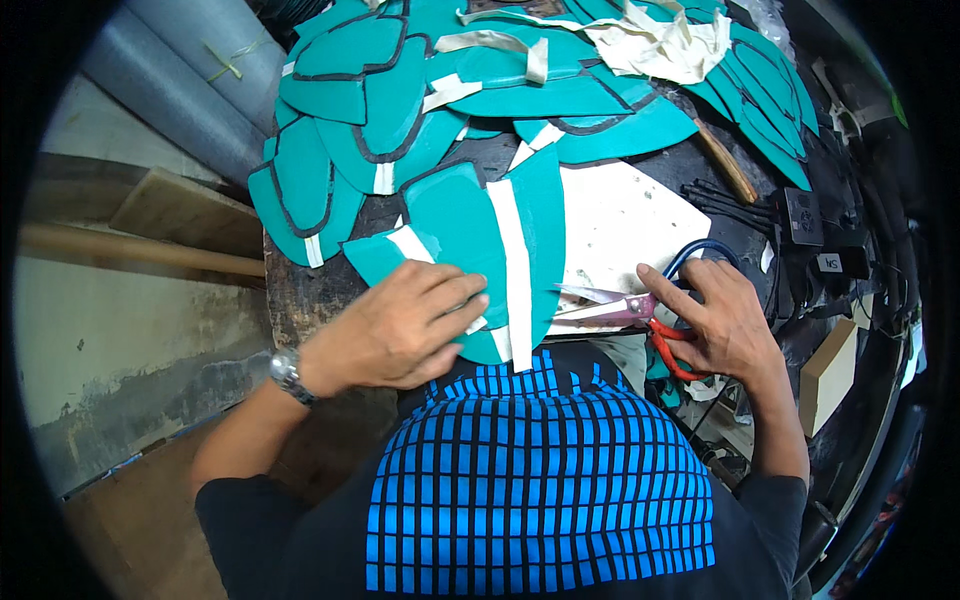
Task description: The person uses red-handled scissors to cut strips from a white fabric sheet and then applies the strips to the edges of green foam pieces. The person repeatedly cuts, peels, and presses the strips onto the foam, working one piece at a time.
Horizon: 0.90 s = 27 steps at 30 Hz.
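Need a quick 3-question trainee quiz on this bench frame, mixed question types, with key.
1. True or false: the left hand presses flat on a teal cut piece with a cream tape strip.
2. Which tool is at the right hand?
A. hammer
B. scissors with orange handles
C. brush
3. Fill in: the stack of teal pieces lies toward the ____ edge of the picture.

Key: 1 true. 2 B, blades pointing toward the left hand. 3 top.
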### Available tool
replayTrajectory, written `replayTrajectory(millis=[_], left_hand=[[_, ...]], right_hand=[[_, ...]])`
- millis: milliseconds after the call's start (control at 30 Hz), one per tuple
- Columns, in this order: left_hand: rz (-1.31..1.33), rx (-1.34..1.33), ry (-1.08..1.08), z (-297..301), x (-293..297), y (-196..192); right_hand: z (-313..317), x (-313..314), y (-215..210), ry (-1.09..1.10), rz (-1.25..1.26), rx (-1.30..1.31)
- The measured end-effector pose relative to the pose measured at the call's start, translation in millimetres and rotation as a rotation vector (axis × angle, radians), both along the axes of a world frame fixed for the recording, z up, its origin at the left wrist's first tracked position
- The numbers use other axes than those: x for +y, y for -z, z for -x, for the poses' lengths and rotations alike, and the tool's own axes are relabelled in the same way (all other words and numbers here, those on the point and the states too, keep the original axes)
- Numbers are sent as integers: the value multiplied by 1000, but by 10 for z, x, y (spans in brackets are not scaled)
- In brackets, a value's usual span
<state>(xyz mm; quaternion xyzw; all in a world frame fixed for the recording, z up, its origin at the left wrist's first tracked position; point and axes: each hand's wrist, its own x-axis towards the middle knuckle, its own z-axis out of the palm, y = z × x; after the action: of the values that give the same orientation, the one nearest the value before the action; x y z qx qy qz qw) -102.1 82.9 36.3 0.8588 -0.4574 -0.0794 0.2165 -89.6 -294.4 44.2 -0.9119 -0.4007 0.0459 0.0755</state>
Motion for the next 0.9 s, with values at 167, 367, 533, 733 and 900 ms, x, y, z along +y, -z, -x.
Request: replayTrajectory(millis=[167, 367, 533, 733, 900], left_hand=[[195, -149, -145, 263, -293, 277], [297, -323, -230, 301, -508, 477], [354, -380, -241, 292, -494, 543], [378, -364, -275, 272, -509, 539], [491, -224, -374, 302, -504, 547]], right_hand=[[-89, 108, 25, -59, 7, -39], [-127, 123, 20, -76, 23, -6], [-160, 110, 22, -67, 26, 8], [-247, 65, -19, -63, -1, 2], [-295, 58, -35, -95, -4, 24]])
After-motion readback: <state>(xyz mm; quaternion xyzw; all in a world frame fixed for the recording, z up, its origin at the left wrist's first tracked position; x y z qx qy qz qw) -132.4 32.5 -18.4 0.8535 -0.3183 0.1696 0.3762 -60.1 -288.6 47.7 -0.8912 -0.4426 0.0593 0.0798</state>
